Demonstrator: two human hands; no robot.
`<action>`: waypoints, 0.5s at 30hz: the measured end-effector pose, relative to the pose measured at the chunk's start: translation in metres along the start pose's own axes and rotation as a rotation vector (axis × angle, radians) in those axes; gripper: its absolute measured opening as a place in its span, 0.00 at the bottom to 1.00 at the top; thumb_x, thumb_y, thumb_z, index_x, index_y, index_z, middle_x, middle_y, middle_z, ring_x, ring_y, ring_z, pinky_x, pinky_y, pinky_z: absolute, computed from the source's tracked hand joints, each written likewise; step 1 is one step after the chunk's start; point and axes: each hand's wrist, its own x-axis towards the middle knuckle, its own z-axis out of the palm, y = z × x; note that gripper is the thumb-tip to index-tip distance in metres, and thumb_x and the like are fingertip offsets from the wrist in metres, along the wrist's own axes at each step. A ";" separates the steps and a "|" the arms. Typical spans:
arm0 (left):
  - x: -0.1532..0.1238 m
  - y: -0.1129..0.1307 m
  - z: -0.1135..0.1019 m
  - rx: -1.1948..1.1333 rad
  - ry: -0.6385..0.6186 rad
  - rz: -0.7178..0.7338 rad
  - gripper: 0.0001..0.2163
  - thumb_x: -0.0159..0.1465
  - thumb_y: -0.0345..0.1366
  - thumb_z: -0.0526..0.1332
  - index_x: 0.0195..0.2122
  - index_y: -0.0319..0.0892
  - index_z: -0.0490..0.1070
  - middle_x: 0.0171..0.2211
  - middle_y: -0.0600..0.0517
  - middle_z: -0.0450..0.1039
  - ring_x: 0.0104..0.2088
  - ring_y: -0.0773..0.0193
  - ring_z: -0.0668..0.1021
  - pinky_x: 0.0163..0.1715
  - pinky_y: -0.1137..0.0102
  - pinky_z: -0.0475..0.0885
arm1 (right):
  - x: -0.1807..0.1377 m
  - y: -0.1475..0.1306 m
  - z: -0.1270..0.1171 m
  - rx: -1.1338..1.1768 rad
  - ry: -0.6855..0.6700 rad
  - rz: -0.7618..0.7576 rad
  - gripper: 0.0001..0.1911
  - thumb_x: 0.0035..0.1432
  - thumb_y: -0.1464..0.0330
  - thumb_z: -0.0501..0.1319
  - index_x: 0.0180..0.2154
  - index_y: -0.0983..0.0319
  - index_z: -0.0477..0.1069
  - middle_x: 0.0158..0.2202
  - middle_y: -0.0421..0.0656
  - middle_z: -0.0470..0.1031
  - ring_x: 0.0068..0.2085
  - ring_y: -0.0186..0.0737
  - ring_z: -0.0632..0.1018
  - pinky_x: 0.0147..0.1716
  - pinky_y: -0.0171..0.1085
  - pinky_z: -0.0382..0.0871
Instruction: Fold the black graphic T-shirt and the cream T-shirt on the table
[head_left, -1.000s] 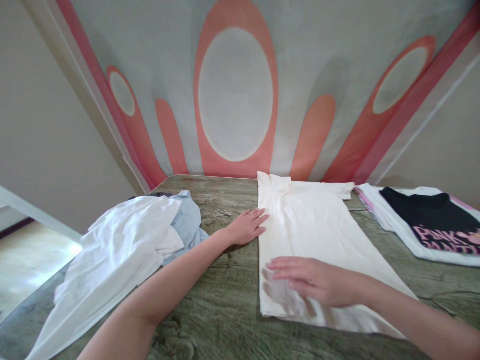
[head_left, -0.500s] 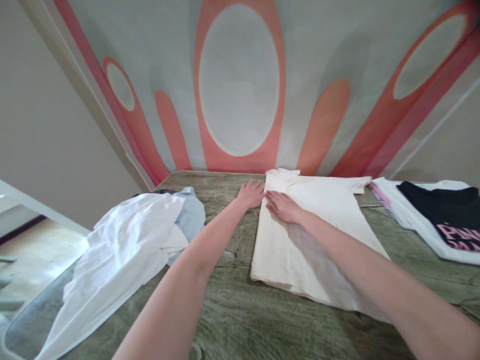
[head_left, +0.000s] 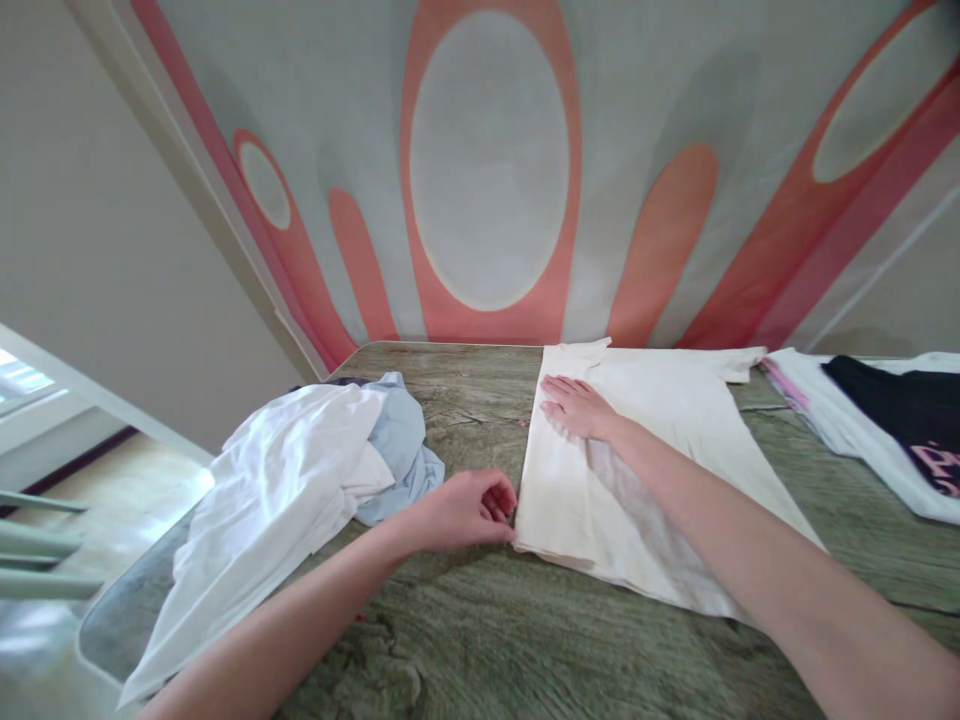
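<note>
A cream T-shirt point(head_left: 675, 420), folded lengthwise, lies flat on the green-grey table point(head_left: 465, 640). My right hand point(head_left: 574, 408) rests open, fingers flat, on the shirt's far left part near the collar. My left hand point(head_left: 469, 508) sits at the shirt's near left corner with its fingers curled in a pinch at the cloth's edge. Whether cloth is between the fingers I cannot make out.
A heap of white and pale blue clothes point(head_left: 300, 480) lies on the table's left side. At the right edge sits a stack of folded shirts point(head_left: 885, 420), the top one black with pink print. A wall with orange and grey ovals point(head_left: 487, 170) stands behind.
My left hand has drawn back from the shirt's far end to its near left corner and curled shut. My right hand has stayed near the collar.
</note>
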 end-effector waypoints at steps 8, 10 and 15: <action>-0.008 0.013 0.013 0.162 0.064 0.035 0.07 0.51 0.31 0.61 0.32 0.39 0.69 0.27 0.56 0.70 0.27 0.69 0.71 0.27 0.77 0.65 | 0.019 -0.031 -0.002 -0.006 -0.015 0.169 0.31 0.62 0.55 0.41 0.60 0.66 0.52 0.64 0.52 0.48 0.62 0.51 0.51 0.57 0.52 0.43; -0.009 0.013 0.016 0.178 0.083 0.044 0.06 0.51 0.29 0.60 0.31 0.39 0.68 0.27 0.56 0.70 0.27 0.70 0.70 0.27 0.77 0.64 | 0.022 -0.038 0.002 -0.008 0.000 0.195 0.34 0.61 0.51 0.39 0.61 0.64 0.49 0.65 0.50 0.44 0.63 0.51 0.47 0.58 0.52 0.40; -0.008 0.005 0.017 0.108 0.141 0.016 0.06 0.52 0.28 0.57 0.32 0.39 0.68 0.25 0.56 0.69 0.25 0.71 0.70 0.25 0.77 0.64 | 0.032 -0.039 0.009 -0.028 0.004 0.230 0.35 0.60 0.49 0.36 0.62 0.61 0.47 0.65 0.47 0.42 0.63 0.51 0.45 0.58 0.54 0.37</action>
